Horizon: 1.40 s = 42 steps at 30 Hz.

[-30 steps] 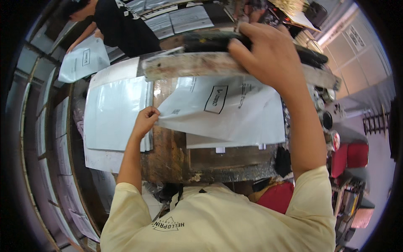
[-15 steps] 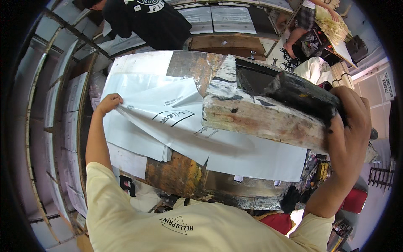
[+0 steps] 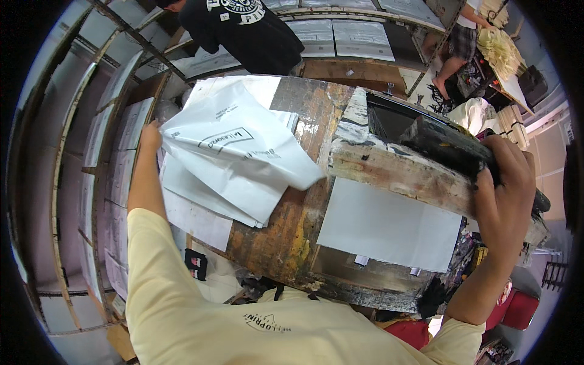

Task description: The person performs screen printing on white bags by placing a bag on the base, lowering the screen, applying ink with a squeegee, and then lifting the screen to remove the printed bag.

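My left hand [image 3: 151,135] pinches the far-left corner of a thin white printed sheet [image 3: 243,161] with black lettering. The sheet billows over a stack of white sheets [image 3: 210,193] on the left of the worktable. My right hand [image 3: 510,173] is closed round the end of an ink-blackened squeegee [image 3: 447,143]. That squeegee lies across a wooden screen-printing frame [image 3: 401,173], which is tilted with its near bar raised. Whether my fingers also grip the frame's right end cannot be made out. Below the near bar, a plain white sheet [image 3: 389,228] lies flat on the table.
The stained wooden worktable [image 3: 261,255] spans the middle. Metal racks [image 3: 91,170] with white sheets run along the left. A person in black [image 3: 243,36] stands beyond the table, another [image 3: 459,42] at the far right. A red chair [image 3: 520,316] is at the lower right.
My left hand has drawn the printed sheet leftward, out from under the frame and over the stack. The plain sheet under the frame now shows fully. My right hand keeps its grip.
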Each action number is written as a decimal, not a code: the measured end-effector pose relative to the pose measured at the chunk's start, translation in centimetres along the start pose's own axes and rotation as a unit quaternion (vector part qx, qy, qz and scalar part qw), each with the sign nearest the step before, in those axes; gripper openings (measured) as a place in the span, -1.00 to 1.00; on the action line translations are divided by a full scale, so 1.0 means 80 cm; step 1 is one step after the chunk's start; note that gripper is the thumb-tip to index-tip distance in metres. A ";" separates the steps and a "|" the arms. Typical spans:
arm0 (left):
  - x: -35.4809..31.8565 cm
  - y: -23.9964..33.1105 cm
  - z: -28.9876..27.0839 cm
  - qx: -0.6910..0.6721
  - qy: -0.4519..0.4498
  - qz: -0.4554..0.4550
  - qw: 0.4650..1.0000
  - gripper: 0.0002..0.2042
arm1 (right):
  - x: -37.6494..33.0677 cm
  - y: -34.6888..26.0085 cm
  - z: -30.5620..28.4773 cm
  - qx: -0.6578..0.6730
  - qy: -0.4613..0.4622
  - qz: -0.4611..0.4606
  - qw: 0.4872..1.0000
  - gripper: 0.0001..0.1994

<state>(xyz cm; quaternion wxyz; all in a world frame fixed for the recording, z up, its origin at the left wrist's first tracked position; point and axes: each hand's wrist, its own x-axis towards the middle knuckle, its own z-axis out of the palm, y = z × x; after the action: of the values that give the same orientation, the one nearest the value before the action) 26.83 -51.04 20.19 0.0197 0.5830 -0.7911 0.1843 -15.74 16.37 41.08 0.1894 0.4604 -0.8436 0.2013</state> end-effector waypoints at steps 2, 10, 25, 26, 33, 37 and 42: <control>-0.018 0.021 0.001 0.065 0.007 -0.079 0.995 -0.51 | -0.005 -0.002 -0.001 -0.015 0.025 -0.026 0.999 -0.64; -0.444 0.318 -0.285 -0.804 -0.360 0.201 0.429 0.19 | -0.100 -0.011 0.032 -0.034 -0.047 0.008 0.998 -0.45; -0.646 0.347 -0.024 -0.479 -0.221 0.283 0.801 -0.07 | -0.405 0.000 0.259 0.045 -0.228 -0.042 0.972 -0.44; -0.646 0.349 -0.038 -0.464 -0.244 0.274 0.807 -0.10 | -0.401 0.012 0.277 0.021 -0.222 -0.051 0.974 -0.33; -0.639 0.342 -0.035 -0.460 -0.281 0.276 0.796 -0.05 | -0.181 0.120 0.404 0.002 -0.165 -0.031 0.986 -0.48; -0.640 0.335 -0.025 -0.472 -0.271 0.291 0.787 0.11 | -0.072 0.181 0.443 -0.015 -0.195 -0.038 0.980 -0.60; -0.647 0.334 -0.044 -0.591 -0.379 0.187 0.687 -0.11 | -0.010 0.229 0.449 0.009 -0.189 -0.059 0.980 -0.59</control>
<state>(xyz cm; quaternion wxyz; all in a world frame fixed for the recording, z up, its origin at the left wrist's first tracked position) 17.84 4.20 3.57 0.0234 0.3107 -0.7690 -0.5581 -35.77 7.54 7.23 0.0336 0.5407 -0.8337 0.1069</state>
